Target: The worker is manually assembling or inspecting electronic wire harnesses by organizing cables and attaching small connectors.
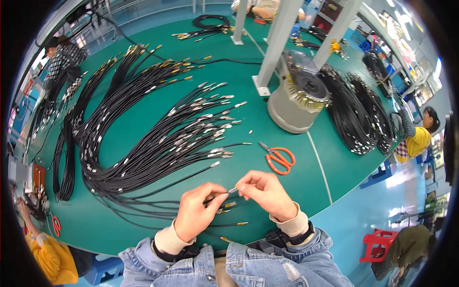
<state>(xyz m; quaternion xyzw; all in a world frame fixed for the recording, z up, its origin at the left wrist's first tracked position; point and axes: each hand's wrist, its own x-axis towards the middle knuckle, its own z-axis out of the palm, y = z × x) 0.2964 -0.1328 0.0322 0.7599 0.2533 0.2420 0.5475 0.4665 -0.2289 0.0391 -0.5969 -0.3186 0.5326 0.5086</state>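
Observation:
My left hand is closed around a black cable near its end. Thumb and fingers of my right hand pinch the tip of that cable, where a small silvery connector shows between the two hands. Beneath and beside my left hand lie a few more black cables with brass-coloured ends. A large curved bundle of black cables spreads to the left, its pale-tipped ends fanning toward the middle. Beyond my right hand rest scissors with orange handles, blades apart from any cable.
A round grey machine ringed with gold-coloured connectors stands by white posts on the green table. Coiled cables lie at the right. Several people work around, one in yellow. A red stool stands on the floor.

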